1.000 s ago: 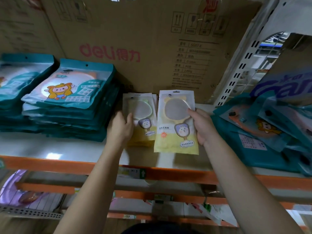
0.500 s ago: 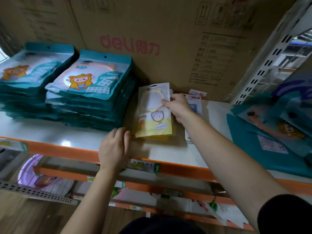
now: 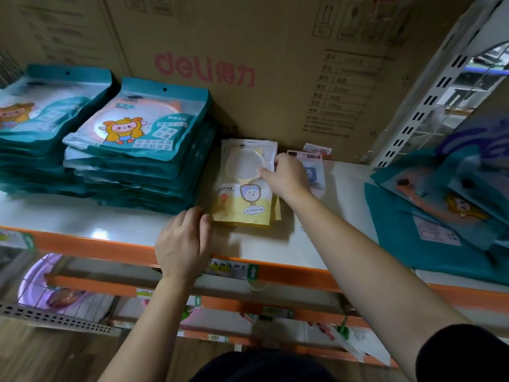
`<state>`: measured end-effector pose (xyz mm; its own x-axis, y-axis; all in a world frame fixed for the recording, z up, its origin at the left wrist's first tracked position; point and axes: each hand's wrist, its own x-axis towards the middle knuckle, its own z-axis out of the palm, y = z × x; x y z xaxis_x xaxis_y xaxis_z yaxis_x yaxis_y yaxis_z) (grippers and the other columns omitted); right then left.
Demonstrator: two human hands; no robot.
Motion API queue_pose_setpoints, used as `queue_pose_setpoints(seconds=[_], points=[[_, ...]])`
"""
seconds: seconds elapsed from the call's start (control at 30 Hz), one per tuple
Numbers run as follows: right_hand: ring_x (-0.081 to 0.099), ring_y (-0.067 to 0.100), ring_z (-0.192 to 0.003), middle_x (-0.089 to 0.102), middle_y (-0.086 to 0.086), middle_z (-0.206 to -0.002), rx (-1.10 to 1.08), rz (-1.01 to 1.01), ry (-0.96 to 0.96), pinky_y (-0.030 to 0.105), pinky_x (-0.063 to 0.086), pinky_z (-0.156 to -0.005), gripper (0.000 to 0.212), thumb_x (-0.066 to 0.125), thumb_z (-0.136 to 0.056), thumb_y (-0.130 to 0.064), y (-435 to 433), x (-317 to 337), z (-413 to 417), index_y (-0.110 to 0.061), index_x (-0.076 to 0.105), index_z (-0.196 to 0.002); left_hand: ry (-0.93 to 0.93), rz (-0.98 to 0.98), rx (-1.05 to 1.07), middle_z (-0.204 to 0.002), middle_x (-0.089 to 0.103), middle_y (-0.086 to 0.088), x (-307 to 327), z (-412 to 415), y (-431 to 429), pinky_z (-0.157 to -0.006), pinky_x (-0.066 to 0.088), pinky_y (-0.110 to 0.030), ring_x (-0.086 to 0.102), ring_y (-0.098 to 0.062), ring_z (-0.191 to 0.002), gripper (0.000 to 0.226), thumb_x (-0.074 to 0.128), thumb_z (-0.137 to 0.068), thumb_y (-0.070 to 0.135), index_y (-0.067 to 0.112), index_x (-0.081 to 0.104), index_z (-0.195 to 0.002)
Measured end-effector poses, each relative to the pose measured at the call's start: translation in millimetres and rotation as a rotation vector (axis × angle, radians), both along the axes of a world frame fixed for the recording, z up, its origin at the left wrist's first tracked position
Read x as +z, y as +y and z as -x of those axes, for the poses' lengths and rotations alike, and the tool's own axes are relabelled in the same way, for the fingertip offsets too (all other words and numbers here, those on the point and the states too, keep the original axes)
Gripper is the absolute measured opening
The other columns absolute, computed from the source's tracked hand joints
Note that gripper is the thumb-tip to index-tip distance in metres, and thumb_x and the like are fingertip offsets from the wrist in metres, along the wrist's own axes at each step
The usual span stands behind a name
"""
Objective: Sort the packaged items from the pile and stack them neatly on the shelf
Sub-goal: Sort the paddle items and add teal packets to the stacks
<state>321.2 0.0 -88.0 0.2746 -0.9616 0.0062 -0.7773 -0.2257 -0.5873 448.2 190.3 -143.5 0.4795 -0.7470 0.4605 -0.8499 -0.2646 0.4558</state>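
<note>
Only yellow-white packet (image 3: 243, 186), bunny mirror print, flat.

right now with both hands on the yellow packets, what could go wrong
The stack of yellow mirror packets is ragged, with lower ones poking out on the right; as the right hand lets go, the glossy top one may slip askew. The small pink packet lies right beside that hand and could get knocked. The left hand touching the near corner might twist the stack.
</note>
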Motion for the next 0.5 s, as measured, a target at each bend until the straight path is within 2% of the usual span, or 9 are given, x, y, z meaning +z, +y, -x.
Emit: queue_pose_setpoints(seconds=[0.2,0.37,0.5], points=[[0.057,0.022,-0.09,0.061,0.006,-0.1,0.002,-0.013,-0.014,0.03,0.039,-0.069,0.037,0.067,-0.089,-0.038,1,4,1,-0.007,0.06,-0.106,0.015,0.011,0.0,-0.092,0.071,-0.012,0,2,0,-0.059,0.043,-0.03,0.065,-0.03,-0.076,0.045,0.035,-0.098,0.036,0.006,0.068,-0.104],[0.061,0.026,-0.101,0.064,0.009,-0.11,-0.012,0.011,-0.003,0.032,0.045,-0.072,0.042,0.066,-0.09,-0.041,3,4,3,-0.007,0.059,-0.114,0.041,-0.028,0.005,-0.095,0.07,-0.011,-2,2,-1,-0.06,0.045,-0.031,0.065,-0.03,-0.08,0.047,0.033,-0.098,0.038,0.007,0.067,-0.107],[0.063,0.026,-0.101,0.066,0.006,-0.112,-0.016,-0.018,-0.152,0.034,0.051,-0.083,0.037,0.065,-0.091,-0.033,9,7,18,-0.012,0.058,-0.12,0.056,0.03,0.01,-0.104,0.065,-0.013,-1,7,0,-0.071,0.048,-0.038,0.06,-0.031,-0.09,0.041,0.038,-0.099,0.034,0.006,0.064,-0.114]])
